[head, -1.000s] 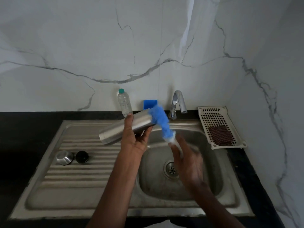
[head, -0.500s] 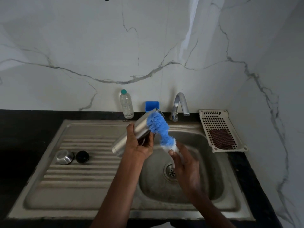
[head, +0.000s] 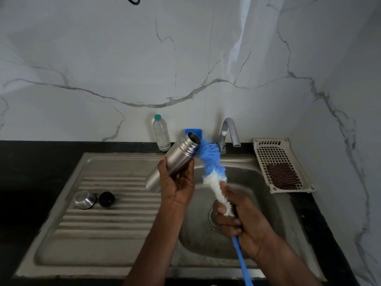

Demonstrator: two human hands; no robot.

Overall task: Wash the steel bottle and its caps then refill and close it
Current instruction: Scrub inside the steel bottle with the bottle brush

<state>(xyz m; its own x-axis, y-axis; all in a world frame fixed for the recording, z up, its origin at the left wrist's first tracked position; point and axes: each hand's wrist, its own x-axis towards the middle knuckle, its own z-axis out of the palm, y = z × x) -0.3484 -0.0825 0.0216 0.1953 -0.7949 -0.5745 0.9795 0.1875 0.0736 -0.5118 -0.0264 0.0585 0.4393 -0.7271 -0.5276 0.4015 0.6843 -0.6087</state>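
My left hand [head: 176, 182] grips the steel bottle [head: 179, 156] around its middle, tilted with the open mouth pointing up and right over the sink's left edge. My right hand [head: 241, 221] holds a bottle brush [head: 212, 162] with blue and white bristles and a blue handle. The brush's blue tip touches the outside of the bottle's mouth. On the ribbed drainboard at left lie a steel cap [head: 85, 199] and a black inner cap [head: 106, 199], side by side.
The steel sink basin [head: 268, 203] with its drain lies under my right hand. A tap [head: 229, 131] stands behind it, no water running. A clear plastic bottle [head: 161, 133] and blue sponge holder stand at the wall. A white basket [head: 282, 149] with a brown scrubber sits right.
The brush has come out of the bottle's mouth and now rests beside it. My left hand has tilted the bottle more upright. My right hand has slid lower on the brush.
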